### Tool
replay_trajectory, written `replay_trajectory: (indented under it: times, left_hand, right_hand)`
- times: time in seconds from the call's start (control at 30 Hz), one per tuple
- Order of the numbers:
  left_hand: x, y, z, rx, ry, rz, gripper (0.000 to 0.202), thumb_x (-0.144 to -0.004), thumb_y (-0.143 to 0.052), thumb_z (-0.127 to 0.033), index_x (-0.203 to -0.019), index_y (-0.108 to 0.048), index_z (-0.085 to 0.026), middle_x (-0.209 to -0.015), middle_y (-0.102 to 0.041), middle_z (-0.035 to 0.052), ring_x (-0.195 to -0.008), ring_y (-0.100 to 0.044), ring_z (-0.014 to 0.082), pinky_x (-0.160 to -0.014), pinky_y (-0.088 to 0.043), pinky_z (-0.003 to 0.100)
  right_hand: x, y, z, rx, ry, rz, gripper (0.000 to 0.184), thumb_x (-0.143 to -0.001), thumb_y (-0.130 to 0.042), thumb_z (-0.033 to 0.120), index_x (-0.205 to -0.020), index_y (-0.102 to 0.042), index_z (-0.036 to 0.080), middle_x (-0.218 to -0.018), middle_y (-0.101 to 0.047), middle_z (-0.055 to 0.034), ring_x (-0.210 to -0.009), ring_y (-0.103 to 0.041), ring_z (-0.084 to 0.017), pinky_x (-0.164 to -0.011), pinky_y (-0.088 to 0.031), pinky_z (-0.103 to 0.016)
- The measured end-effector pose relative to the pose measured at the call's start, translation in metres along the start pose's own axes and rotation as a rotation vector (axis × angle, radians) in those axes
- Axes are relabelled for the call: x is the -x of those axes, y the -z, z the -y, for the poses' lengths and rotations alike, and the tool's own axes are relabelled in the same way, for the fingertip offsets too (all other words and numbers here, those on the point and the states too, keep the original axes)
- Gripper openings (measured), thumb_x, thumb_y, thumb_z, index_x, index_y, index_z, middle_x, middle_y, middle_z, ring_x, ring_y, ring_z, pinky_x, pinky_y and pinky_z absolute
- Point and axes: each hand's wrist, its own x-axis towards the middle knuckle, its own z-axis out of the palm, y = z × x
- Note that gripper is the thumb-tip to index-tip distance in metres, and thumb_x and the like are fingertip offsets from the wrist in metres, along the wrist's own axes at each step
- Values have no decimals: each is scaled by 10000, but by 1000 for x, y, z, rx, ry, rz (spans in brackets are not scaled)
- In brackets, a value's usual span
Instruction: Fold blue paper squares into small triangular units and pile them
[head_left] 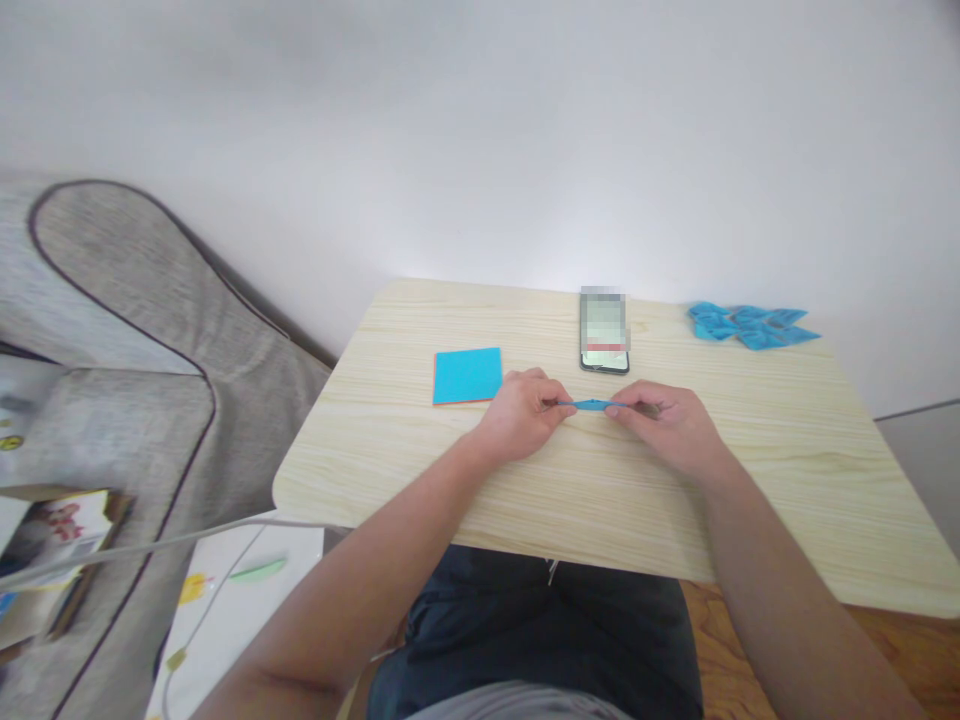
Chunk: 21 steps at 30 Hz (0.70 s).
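My left hand point(521, 412) and my right hand point(667, 425) rest on a light wooden table point(615, 500) and pinch the two ends of a narrow folded strip of blue paper point(592, 404) between them. The strip lies flat just above the tabletop. A stack of square blue paper sheets point(467, 376) lies just left of my left hand. A smartphone point(604, 329) with its screen lit lies just beyond the strip.
A pile of several folded blue paper pieces point(750, 326) sits at the table's far right corner. A grey fabric case point(135, 330) leans at the left. A white cable point(150, 545) and papers lie on the floor at the lower left. A white wall stands behind.
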Motion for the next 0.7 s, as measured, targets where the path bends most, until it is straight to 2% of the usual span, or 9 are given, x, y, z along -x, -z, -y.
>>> replay_trajectory:
  times: [0.2,0.3,0.33,0.47,0.7]
  left_hand:
    - [-1,-2,1,-77,2,-9,133,-874,-715,-296,-799,-771,-202,-768,-656,40,-802,-629,190,-752,-495,338]
    - [0,-3,0,-117,-18,-6,87,-868,-708,-273,-845,-764,-211,-782,-694,43,-884,-630,225,-806,-497,373]
    - [0,-3,-1,-121,-32,-10,76,-863,-709,-257,-898,-763,-217,-817,-719,43,-922,-628,237,-840,-495,389]
    - [2,-2,-4,-157,-86,-56,257,-855,-690,-194,-1106,-708,-244,-1054,-759,31,-1041,-604,252,-968,-454,434]
    - [2,-2,-6,-249,-129,-28,143,-867,-618,-126,-920,-690,-237,-992,-744,16,-1020,-598,236,-935,-413,407]
  right_hand:
    - [-1,1,-3,9,21,8,213,-903,-677,439,-907,-787,256,-931,-777,-34,-834,-691,-226,-730,-519,-356]
    - [-2,-1,-3,22,44,-11,214,-914,-659,436,-917,-784,262,-938,-777,-36,-843,-690,-236,-727,-522,-368]
    - [-2,-1,-4,30,55,-13,209,-914,-658,430,-917,-783,263,-944,-776,-37,-850,-691,-239,-737,-525,-373]
    - [-3,-2,-7,67,87,-18,177,-923,-651,394,-948,-776,272,-979,-770,-35,-876,-693,-234,-779,-531,-384]
    - [-3,-5,-9,163,128,-23,149,-908,-659,361,-945,-772,272,-974,-756,-43,-878,-680,-239,-792,-524,-395]
